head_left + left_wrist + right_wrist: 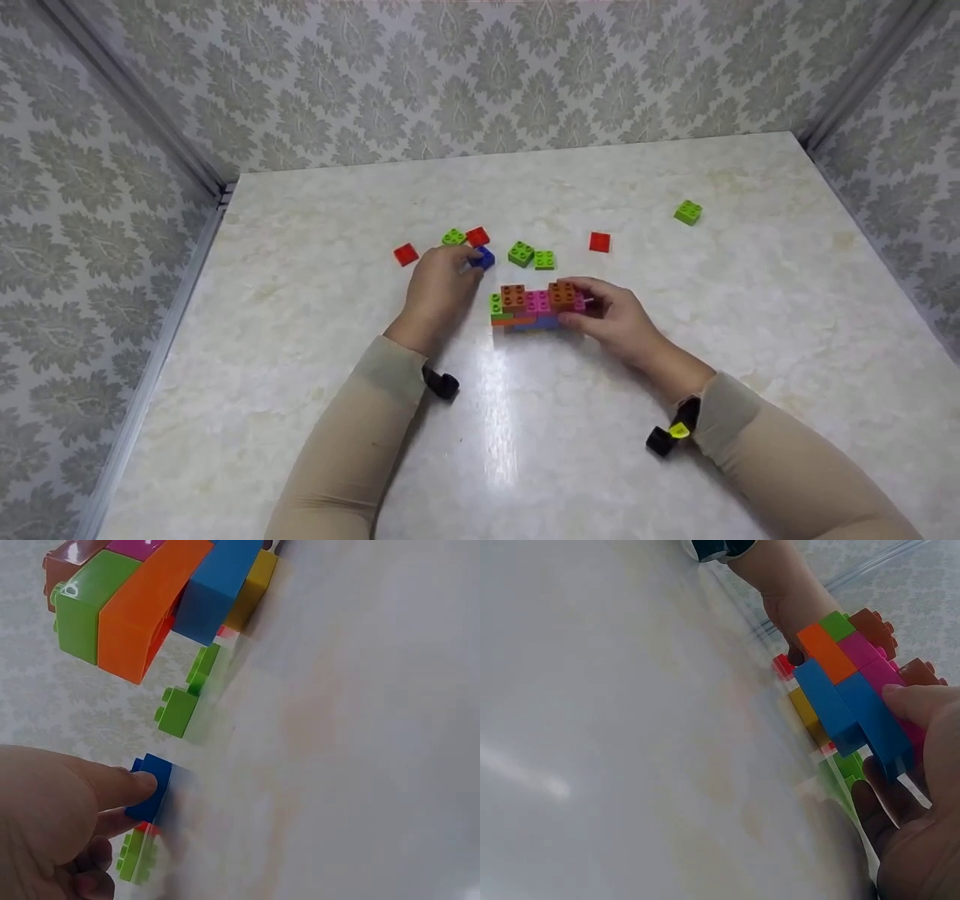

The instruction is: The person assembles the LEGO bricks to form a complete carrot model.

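Observation:
My left hand pinches a small blue building brick between thumb and fingers, low over the table. In the left wrist view the thumb lies on the side of the blue brick. My right hand grips the right end of a built-up block of bricks. Brown, pink and green bricks form its upper part, with orange and blue ones beneath. The right wrist view shows the thumb on the pink brick, and a yellow brick at the bottom of the block.
Beyond the hands lie green bricks and red pieces, one red piece off to the right. A lone green brick sits farther back. Patterned walls border the pale table at the back and sides.

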`<state>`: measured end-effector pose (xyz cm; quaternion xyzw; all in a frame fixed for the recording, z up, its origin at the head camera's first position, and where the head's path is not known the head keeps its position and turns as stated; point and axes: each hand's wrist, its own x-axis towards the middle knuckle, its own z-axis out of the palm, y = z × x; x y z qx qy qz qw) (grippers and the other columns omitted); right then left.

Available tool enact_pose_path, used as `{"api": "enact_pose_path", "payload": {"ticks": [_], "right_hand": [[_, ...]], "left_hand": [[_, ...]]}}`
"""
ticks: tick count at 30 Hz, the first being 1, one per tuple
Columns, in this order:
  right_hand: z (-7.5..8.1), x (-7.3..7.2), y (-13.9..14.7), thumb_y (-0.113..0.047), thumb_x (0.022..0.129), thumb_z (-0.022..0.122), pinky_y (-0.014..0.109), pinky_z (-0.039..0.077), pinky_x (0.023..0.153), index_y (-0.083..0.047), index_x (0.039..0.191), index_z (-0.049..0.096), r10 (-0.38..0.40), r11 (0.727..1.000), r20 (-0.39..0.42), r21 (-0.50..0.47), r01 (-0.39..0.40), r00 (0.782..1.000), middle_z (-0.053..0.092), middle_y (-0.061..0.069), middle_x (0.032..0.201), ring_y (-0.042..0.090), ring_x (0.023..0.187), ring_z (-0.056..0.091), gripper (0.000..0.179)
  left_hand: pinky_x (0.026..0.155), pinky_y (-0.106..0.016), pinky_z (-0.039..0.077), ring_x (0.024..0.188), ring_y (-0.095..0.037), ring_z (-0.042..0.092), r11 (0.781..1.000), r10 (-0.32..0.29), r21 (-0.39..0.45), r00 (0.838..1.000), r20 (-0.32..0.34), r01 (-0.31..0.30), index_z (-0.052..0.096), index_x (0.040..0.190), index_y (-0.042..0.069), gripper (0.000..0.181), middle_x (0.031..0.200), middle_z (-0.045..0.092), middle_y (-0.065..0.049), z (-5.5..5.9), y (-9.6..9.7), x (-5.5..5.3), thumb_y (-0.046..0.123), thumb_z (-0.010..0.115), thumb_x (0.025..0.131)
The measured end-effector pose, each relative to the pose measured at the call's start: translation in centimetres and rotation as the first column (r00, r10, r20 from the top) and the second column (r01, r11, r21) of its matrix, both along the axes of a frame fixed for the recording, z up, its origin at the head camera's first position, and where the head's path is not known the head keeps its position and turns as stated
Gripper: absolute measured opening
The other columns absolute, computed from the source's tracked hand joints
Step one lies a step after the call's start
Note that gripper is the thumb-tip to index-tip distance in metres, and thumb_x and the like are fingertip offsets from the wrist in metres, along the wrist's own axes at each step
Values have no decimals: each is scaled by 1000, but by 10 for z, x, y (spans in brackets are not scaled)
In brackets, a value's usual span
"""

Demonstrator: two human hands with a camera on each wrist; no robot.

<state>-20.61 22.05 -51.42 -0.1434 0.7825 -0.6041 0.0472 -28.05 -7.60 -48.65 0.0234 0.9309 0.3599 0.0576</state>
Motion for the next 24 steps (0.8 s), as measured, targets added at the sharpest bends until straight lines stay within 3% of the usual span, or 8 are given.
{"api": "enact_pose_path", "payload": {"ticks": [5,9,12,15,17,20,24], "right_hand": [[-1,0,0,-6,99,87,19,56,100,-7,152,70,4,1000,3,-4,-4,1000,75,17,145,10,119,71,56],[0,0,0,-7,99,87,19,56,101,-7,151,70,4,1000,-1,5,-4,1000,75,15,144,9,120,70,55],[0,1,1,-7,99,87,19,56,101,-6,151,71,-2,1000,3,2,2,1000,75,15,143,9,120,71,54],[1,1,0,-7,99,87,19,57,100,-5,150,71,-4,1000,5,-5,4,1000,76,15,142,8,118,71,54],[1,2,-1,-8,99,87,19,56,101,-5,150,70,-5,1000,8,-6,5,1000,76,15,142,7,119,71,53],[1,1,-1,-9,100,87,19,57,101,-6,150,71,-6,1000,11,4,5,1000,75,15,142,8,120,70,53],[1,-1,0,-10,100,87,19,57,101,-9,152,70,-6,1000,17,18,6,1000,74,14,145,10,123,70,55]], "left_hand": [[134,-50,44,157,-24,58,997,22,78,1000,13,-23,80,139,21,29,153,73,0,4,-2,3,20,75,110],[130,-48,49,149,-21,63,989,14,150,999,-44,-7,80,138,22,29,150,73,2,11,-4,9,22,78,109],[112,-42,58,127,-24,68,985,-31,162,988,-152,56,78,142,19,34,147,75,0,15,-5,12,22,80,108],[93,-39,56,110,-27,66,980,-80,158,966,-245,121,76,146,18,39,145,75,-3,19,-5,15,22,80,107],[87,-37,53,107,-26,64,975,-107,161,956,-274,155,76,146,18,40,143,76,-3,22,-5,17,22,80,107],[93,-37,57,113,-24,68,957,-149,200,945,-292,212,77,144,16,38,141,77,-3,28,-4,22,21,80,107],[106,-48,62,121,-30,72,921,-214,245,918,-333,304,79,139,13,34,136,79,-5,36,-2,28,20,80,106]]}}
